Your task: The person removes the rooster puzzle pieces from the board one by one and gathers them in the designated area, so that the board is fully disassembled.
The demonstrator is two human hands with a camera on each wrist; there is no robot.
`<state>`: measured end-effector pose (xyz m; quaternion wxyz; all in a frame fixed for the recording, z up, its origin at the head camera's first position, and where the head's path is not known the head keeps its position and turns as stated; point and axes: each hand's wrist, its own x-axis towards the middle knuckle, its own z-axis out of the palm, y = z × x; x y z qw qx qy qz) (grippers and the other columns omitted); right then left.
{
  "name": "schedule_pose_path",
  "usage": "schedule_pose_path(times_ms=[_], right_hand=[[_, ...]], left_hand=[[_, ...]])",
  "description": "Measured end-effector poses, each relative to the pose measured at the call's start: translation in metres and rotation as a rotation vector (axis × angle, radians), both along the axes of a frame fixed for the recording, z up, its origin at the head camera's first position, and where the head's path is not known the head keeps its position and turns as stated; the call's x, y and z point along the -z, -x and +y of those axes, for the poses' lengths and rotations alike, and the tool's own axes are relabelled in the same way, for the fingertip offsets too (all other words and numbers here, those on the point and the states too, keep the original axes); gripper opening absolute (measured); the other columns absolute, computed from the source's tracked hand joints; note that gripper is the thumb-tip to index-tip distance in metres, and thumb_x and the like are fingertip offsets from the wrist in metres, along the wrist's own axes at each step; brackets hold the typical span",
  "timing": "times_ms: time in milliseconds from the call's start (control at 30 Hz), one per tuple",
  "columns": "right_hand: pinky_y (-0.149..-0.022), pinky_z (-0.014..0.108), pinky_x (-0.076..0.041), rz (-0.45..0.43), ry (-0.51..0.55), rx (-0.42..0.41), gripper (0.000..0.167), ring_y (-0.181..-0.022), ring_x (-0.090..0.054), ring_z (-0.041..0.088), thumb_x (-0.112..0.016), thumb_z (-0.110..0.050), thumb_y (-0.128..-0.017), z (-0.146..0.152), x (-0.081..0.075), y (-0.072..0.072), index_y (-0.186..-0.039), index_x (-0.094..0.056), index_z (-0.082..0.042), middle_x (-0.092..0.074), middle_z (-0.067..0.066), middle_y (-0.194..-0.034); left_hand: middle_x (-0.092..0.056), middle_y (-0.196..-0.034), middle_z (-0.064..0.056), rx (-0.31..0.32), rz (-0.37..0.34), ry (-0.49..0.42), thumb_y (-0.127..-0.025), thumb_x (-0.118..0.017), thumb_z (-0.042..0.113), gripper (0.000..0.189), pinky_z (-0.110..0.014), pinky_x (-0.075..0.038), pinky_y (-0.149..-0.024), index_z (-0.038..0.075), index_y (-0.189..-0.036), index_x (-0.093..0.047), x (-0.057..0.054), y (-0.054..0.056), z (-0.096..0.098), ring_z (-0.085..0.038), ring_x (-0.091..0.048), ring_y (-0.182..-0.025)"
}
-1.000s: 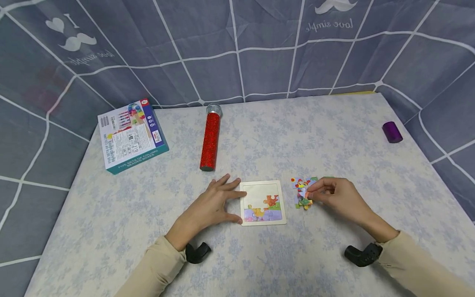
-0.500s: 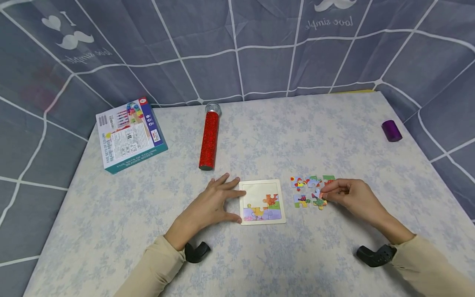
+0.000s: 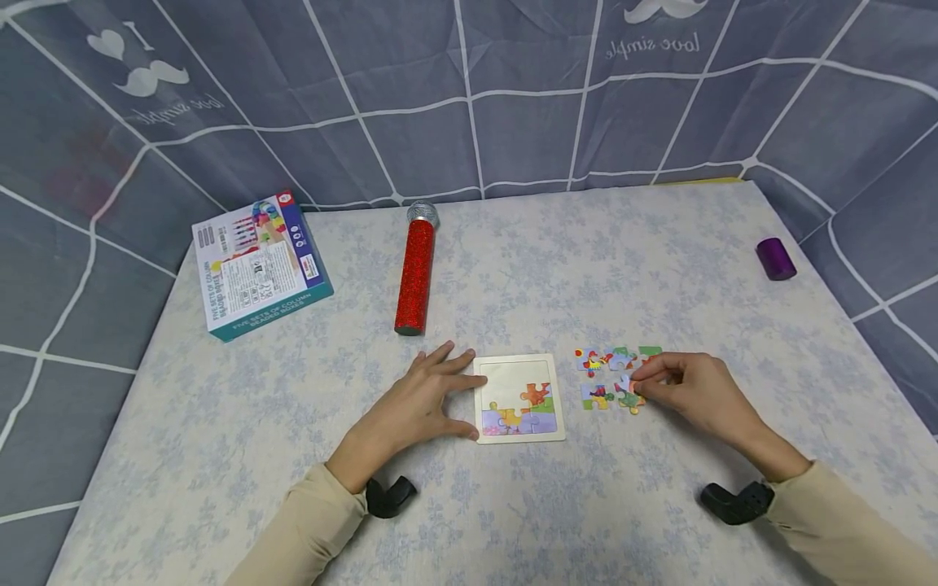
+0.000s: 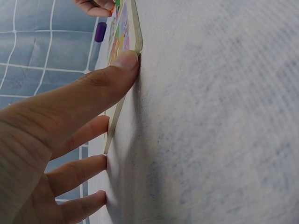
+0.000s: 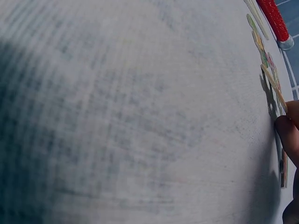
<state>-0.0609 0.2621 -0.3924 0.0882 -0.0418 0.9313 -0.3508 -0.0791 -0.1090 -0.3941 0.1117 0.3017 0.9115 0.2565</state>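
Observation:
A square puzzle board (image 3: 513, 359) with a pale rim lies in front of me, several pieces (image 3: 522, 421) fitted along its bottom and right side. My left hand (image 3: 406, 407) spreads its fingers at the board's left edge; thumb and index finger touch the rim, and the left wrist view shows the thumb (image 4: 107, 84) at one corner. Between thumb and index finger, my right hand (image 3: 703, 395) pinches a puzzle piece (image 3: 628, 396), seen tilted and edge-on in the right wrist view. Loose puzzle pieces (image 3: 597, 396) lie right of the board, one partly behind the right fingers.
A red glittery microphone (image 3: 415, 277) lies behind the board. The boxed toy set (image 3: 260, 268) stands at the back left, and a purple cylinder (image 3: 775, 259) lies near the right edge. A grey curtain (image 3: 528, 138) hangs along the table's far side.
My right hand has moved right with the pinched piece, away from the board, uncovering loose pieces. It has barely moved in the last half second. My left hand stays at the board.

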Motion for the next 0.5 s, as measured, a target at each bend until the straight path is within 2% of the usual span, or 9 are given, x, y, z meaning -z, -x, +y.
schedule_pose_path(times_ms=[133, 500], right_hand=[[-0.058, 0.023, -0.045, 0.018, -0.004, -0.006, 0.006, -0.065, -0.06, 0.006, -0.075, -0.014, -0.086, -0.0005, 0.002, 0.0004, -0.092, -0.076, -0.014, -0.07, -0.005, -0.079], [-0.057, 0.024, -0.043, 0.01, -0.013, -0.01, 0.005, -0.065, -0.057, 0.007, -0.074, -0.016, -0.086, -0.0029, -0.0005, 0.001, -0.091, -0.076, -0.015, -0.068, -0.005, -0.078]], left_hand=[[-0.048, -0.146, -0.016, -0.004, -0.003, 0.001, -0.063, -0.093, 0.031, 0.069, -0.068, -0.022, -0.108, 0.01, -0.124, -0.07, 0.0001, 0.0, 0.0002, -0.042, -0.029, -0.142], [-0.048, -0.146, -0.016, -0.005, 0.001, -0.014, -0.063, -0.094, 0.03, 0.069, -0.068, -0.022, -0.108, 0.009, -0.124, -0.07, 0.0005, 0.0, 0.0002, -0.042, -0.029, -0.142]])
